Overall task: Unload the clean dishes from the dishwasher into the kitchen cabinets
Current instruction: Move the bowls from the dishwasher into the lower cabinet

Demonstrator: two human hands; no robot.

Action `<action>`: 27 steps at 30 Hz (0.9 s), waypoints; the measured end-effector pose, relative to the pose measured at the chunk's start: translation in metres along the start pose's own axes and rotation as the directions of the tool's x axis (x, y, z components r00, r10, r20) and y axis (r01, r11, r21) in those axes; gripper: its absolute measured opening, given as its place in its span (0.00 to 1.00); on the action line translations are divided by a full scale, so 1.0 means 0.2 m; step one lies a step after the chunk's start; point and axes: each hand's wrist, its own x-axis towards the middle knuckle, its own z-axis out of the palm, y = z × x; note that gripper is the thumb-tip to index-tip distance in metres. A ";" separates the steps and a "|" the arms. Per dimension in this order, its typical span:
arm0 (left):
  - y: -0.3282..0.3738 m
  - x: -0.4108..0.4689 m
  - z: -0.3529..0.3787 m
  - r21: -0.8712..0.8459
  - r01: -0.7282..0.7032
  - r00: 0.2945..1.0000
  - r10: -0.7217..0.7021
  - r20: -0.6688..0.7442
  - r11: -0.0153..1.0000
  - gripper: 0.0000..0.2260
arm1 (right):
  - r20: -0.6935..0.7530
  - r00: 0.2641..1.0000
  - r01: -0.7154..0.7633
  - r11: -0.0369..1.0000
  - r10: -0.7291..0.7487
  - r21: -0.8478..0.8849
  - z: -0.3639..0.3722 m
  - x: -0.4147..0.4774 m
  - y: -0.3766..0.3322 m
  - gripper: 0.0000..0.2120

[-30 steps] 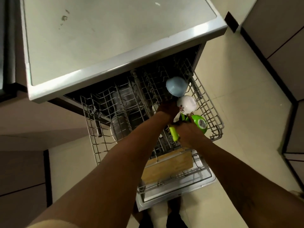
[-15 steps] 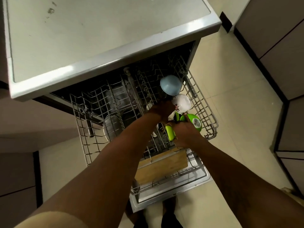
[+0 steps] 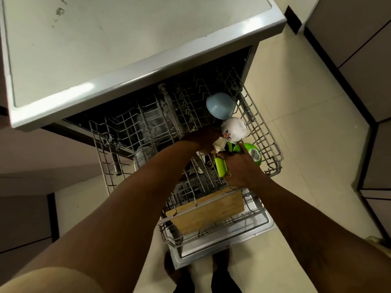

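The dishwasher's upper wire rack (image 3: pixel 273 144) is pulled out below the counter. On its right side sit a blue cup (image 3: pixel 220 105), a white flowered cup (image 3: pixel 233 130) and a green cup (image 3: pixel 252 153) with a label on its base. My left hand (image 3: pixel 201 139) reaches in beside the white flowered cup and grips its white handle. My right hand (image 3: pixel 239 168) holds the green cup by its bright green handle. A steel bowl (image 3: pixel 143 154) shows through the wires on the left.
A wooden cutting board (image 3: pixel 207 210) stands in the lower rack (image 3: pixel 256 210) over the open door. The white countertop (image 3: pixel 127 39) overhangs the machine. Grey cabinet fronts (image 3: pixel 359 49) line the right side, tiled floor between. My feet stand at the door's edge.
Both hands stay at the cups on the rack's right side; the view has shifted slightly, and the hands have barely moved.
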 end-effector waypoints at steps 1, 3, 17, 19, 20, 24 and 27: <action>0.00 0.00 0.00 0.034 0.007 1.000 -0.007 0.012 0.999 0.34 | -0.011 1.000 0.004 1.000 -0.003 0.008 0.00 0.00 0.01 0.40; 0.02 -0.03 -0.02 0.097 -0.028 1.000 0.027 0.006 0.995 0.26 | -0.009 1.000 0.009 1.000 -0.009 0.014 0.02 0.00 0.02 0.40; 0.02 -0.01 -0.05 -0.076 -0.044 0.990 0.034 -0.136 0.996 0.31 | -0.071 0.997 0.012 1.000 -0.011 0.017 0.03 -0.01 0.02 0.39; 0.05 -0.01 -0.03 -0.072 -0.033 0.992 0.024 -0.123 0.997 0.36 | -0.070 0.997 0.020 1.000 -0.022 -0.021 0.03 -0.01 0.02 0.45; 0.06 -0.02 -0.03 -0.056 -0.037 0.991 0.030 -0.127 0.998 0.38 | -0.071 0.997 0.028 0.999 -0.031 -0.037 0.04 -0.01 0.02 0.46; 0.05 -0.05 -0.04 0.110 -0.066 0.986 0.082 -0.147 0.992 0.43 | -0.050 0.999 0.011 1.000 -0.013 -0.026 0.03 0.00 0.02 0.37; 0.05 -0.07 -0.05 0.213 -0.079 0.985 0.110 -0.136 0.974 0.36 | -0.054 0.999 -0.001 1.000 -0.001 -0.031 0.04 0.00 0.02 0.37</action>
